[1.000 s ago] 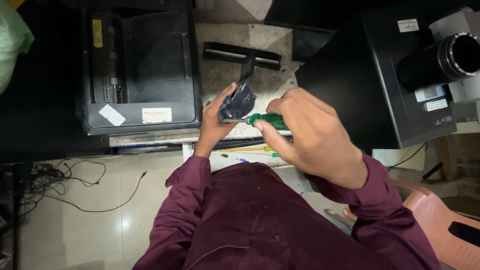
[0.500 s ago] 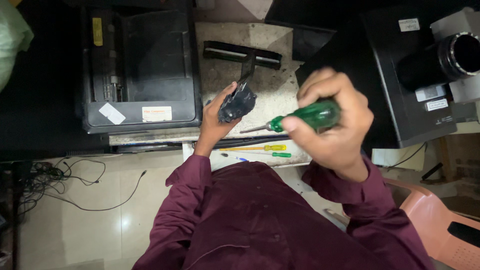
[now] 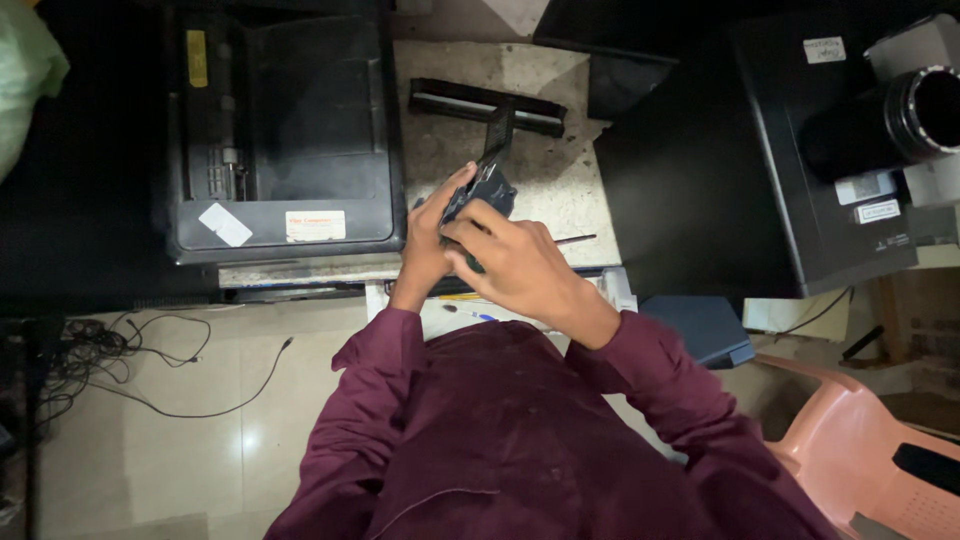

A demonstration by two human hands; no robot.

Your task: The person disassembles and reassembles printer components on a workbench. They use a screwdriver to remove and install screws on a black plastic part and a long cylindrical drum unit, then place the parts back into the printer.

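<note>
Holding one black part (image 3: 487, 188), two hands.

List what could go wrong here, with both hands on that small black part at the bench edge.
1. The black part is held above the bench near its front edge; if it slips from the left hand or right hand, it may drop to the floor.
2. The screwdriver pokes out from under the right hand and lies close to the edge; a nudge might knock it off.
</note>
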